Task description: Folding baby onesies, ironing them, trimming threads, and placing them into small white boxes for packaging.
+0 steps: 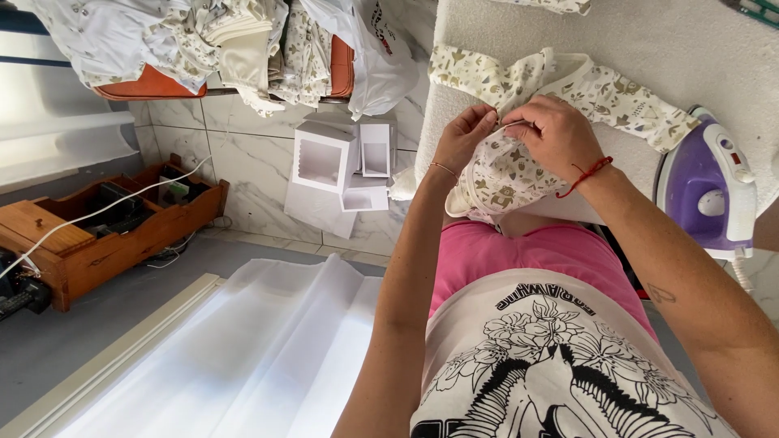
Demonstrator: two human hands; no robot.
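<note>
While both hands meet over the edge of the padded ironing board [649, 49], they're working on a small printed baby garment [503, 174], white w/ tan & olive animal shapes. The left hand [464, 134] is pinched shut on the fabric near the garment's top edge, fingertips together; the right hand [556, 138], w/ a red string bracelet at the wrist, is curled closed on the same fabric just beside it, knuckles up. The two hands nearly touch. The garment's lower part hangs off the board's near edge toward the person's pink top; its sleeves lie spread across the board behind the hands.

A purple & white iron [714, 191] stands on the board to the right, near the right forearm, apart from the garment. On the tiled floor to the left sit white window boxes [337, 166], a wooden tray [97, 235] w/ a white cable across it, and a heap of similar printed clothes [235, 40] further back. White cloth [268, 349] is spread at lower left.
</note>
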